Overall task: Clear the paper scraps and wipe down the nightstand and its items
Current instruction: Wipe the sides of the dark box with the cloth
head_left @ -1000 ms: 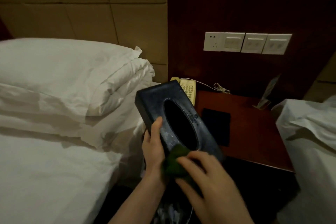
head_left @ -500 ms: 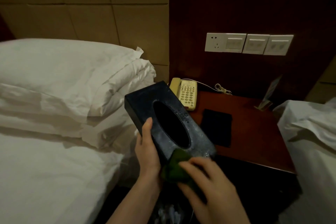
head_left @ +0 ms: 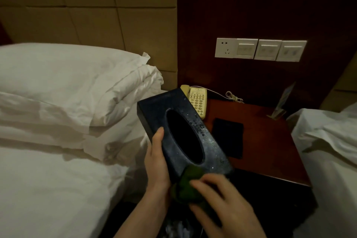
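Note:
My left hand (head_left: 157, 162) grips a dark blue tissue box (head_left: 154, 110) by its left side and holds it tilted in the air, in front of the nightstand (head_left: 270, 141). The box's oval slot faces me and its top shows pale specks. My right hand (head_left: 226, 206) holds a green cloth (head_left: 185, 185) against the near end of the box. On the nightstand lie a cream telephone (head_left: 197, 100), a black square mat (head_left: 228, 133) and a small upright card stand (head_left: 280, 106).
A bed with white pillows (head_left: 77, 87) fills the left side. Another white-covered bed (head_left: 328, 150) borders the nightstand on the right. A socket and switches (head_left: 260, 49) sit on the dark wall panel. Pale paper scraps (head_left: 179, 228) show low between my arms.
The tissue box shifted slightly left and lower with my left hand, uncovering more of the telephone. My right hand with the cloth slid a little toward me along the box's near end.

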Demonstrator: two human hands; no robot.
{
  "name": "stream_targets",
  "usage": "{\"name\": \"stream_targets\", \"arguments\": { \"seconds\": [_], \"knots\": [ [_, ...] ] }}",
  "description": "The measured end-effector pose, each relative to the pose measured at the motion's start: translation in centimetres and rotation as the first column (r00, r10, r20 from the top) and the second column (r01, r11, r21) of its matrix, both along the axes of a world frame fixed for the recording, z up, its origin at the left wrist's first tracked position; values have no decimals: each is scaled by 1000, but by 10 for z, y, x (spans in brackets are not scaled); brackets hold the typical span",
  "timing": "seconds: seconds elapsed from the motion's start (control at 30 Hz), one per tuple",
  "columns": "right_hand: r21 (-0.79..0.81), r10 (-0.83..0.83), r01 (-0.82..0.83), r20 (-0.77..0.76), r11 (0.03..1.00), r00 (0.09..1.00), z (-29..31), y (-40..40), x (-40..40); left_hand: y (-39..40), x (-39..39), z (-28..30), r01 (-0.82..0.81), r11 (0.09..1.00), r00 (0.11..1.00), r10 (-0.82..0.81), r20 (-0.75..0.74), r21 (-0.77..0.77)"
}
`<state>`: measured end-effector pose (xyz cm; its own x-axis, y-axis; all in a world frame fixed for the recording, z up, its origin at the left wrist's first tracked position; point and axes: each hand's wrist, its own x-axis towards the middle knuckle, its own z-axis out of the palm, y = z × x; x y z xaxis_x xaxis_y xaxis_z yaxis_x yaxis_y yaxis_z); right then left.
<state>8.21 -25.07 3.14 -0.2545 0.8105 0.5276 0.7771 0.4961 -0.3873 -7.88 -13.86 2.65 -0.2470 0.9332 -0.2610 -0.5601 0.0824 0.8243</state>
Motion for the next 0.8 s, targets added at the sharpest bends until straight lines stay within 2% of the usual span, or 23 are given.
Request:
{"name": "stream_targets", "arguments": {
  "seconds": [0.03,0.1,0.23,0.43,0.53,0.67,0.8],
  "knots": [
    [21,20,-20,17,1000,1000,-1,-1,-1,-2,0,0,21,1000,1000,-21,-15,8],
    [39,-32,34,-44,999,998,4,6,9,-6,-1,1,43,999,999,-43,5,13],
    [-75,-202,192,-176,979,963,20,33,39,-8,-9,5,115,993,993,-114,-34,30],
    [-66,-266,259,-126,963,956,62,86,34,-21,5,11,263,965,952,-256,-167,20],
    [-68,-272,264,-172,962,947,78,99,37,-24,3,14,298,954,941,-291,-172,18],
    [-105,-171,153,-188,983,967,51,54,32,-16,-12,12,256,967,961,-256,-101,-13],
    [-54,-195,189,-151,981,969,16,18,24,-14,-19,10,218,976,966,-215,-146,3]
  ]
}}
